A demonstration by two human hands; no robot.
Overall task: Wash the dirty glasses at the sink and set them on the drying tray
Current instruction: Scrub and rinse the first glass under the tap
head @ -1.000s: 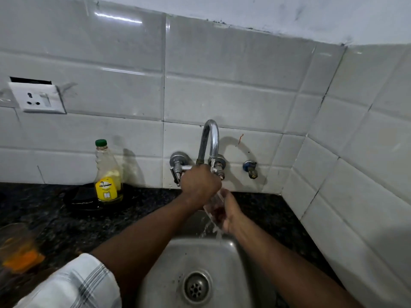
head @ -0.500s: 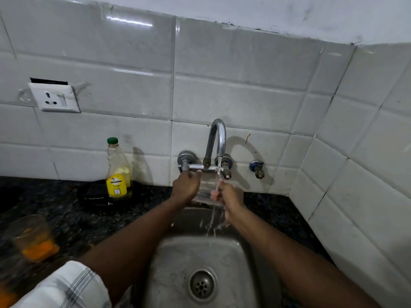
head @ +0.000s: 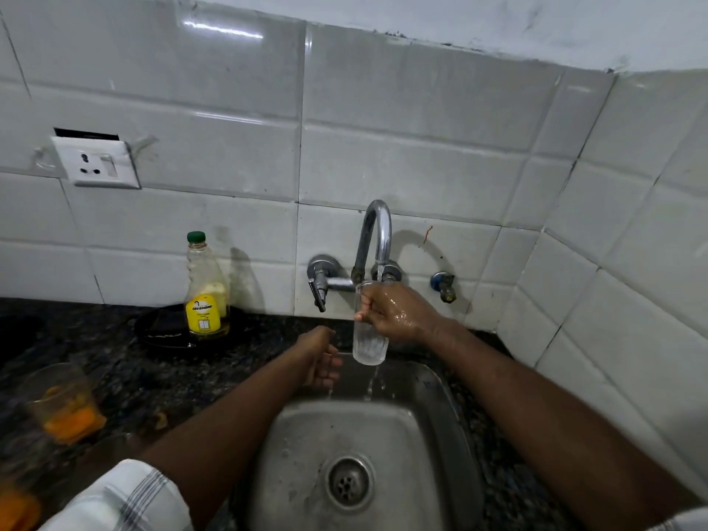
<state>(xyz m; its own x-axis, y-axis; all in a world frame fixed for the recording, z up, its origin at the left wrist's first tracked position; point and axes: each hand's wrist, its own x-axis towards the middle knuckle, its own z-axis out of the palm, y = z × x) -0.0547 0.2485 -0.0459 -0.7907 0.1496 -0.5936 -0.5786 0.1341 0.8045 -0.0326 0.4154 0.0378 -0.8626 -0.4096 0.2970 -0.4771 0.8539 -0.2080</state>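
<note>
Two glasses are showing for certain: one clear glass (head: 368, 341) and one orange-stained glass (head: 63, 402), while an orange blur (head: 17, 509) in the bottom-left corner is looking too unclear to count. One bottle (head: 206, 293) and one dark plate (head: 161, 331) are sitting on the one tabletop (head: 153, 381). One spout (head: 377, 235) is running among three valves: left valve (head: 320, 274), middle valve (head: 389, 270) and right valve (head: 442, 285). One sink (head: 299, 446) is showing one drain (head: 349, 482). One socket (head: 95, 162) is sitting on the wall. Two grips are showing, the left grip (head: 320, 358) and the right grip (head: 398, 312), with two sleeves, left sleeve (head: 115, 500) and right sleeve (head: 685, 525).
</note>
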